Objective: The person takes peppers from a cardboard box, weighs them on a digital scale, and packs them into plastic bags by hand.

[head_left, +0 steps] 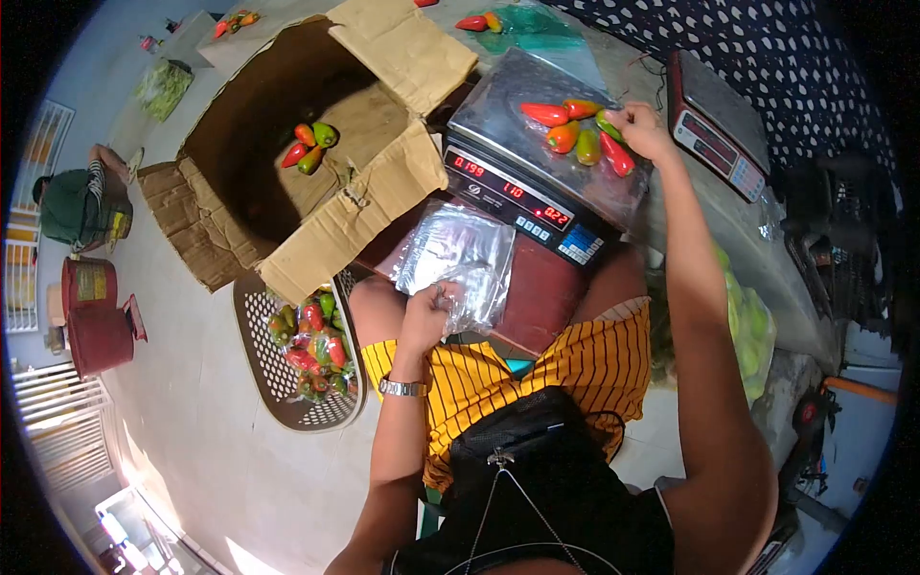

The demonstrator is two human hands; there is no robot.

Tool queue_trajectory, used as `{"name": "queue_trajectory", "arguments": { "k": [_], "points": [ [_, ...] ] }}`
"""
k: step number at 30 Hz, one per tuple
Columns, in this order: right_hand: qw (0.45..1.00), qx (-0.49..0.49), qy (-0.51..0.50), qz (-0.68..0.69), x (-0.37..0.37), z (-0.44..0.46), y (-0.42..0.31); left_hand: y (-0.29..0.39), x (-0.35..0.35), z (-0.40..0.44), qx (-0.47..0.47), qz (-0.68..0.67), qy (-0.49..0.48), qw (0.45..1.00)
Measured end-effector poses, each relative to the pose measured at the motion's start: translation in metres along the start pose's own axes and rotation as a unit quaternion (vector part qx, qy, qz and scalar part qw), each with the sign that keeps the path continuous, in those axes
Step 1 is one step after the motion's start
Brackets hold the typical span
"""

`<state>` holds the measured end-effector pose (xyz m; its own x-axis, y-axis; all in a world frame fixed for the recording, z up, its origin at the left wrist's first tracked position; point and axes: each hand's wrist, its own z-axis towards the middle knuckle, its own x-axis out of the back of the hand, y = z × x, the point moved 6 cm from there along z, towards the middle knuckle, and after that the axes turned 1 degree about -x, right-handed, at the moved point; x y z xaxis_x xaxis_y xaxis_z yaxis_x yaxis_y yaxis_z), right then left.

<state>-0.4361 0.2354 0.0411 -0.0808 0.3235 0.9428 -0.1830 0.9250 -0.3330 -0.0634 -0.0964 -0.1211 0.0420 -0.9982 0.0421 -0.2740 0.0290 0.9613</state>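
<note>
- Red, orange and green peppers [563, 137] lie loosely grouped on the steel plate of a digital scale [489, 105], head view, towards the plate's right side.
- Right hand [644, 131] reaches over the plate from the right; fingertips at a green pepper [608, 125] beside the others. Cannot tell if the fingers pinch it or only touch.
- Left hand [431, 311] is curled on the near edge of clear plastic bags [465, 254], fingers grasping them; bags lie just below the scale's display, over a dark red surface [546, 297].
- Display digits glow red, reading 0.199, 1.10 and 0.22.
- Metal-band watch [402, 388] on left wrist.
- Cardboard box [196, 220], flaps open, left of the scale; a few more peppers [309, 149] inside.
- Plastic basket [257, 369] below the box, holding peppers in clear bags [321, 350].
- Second scale [719, 125] at upper right, near a dark cloth with white marks [738, 43].
- Green plastic bag [537, 34] beyond the first scale, peppers [479, 22] by it.
- Bag of green produce [747, 326] right of the right forearm.
- Far left: another person [72, 206], bent, near red tubs [96, 331].
</note>
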Motion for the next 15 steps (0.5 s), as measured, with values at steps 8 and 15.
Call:
{"name": "queue_trajectory", "arguments": {
  "k": [8,15],
  "points": [
    [0.895,-0.033,0.123,0.428,0.088,-0.023,-0.051,0.002,-0.002,-0.005,0.046,-0.074,-0.009,0.996],
    [0.804,0.466,-0.186,0.32,-0.024,-0.043,-0.367,0.016,0.001,-0.003,0.053,-0.072,-0.017,0.996]
  ]
}}
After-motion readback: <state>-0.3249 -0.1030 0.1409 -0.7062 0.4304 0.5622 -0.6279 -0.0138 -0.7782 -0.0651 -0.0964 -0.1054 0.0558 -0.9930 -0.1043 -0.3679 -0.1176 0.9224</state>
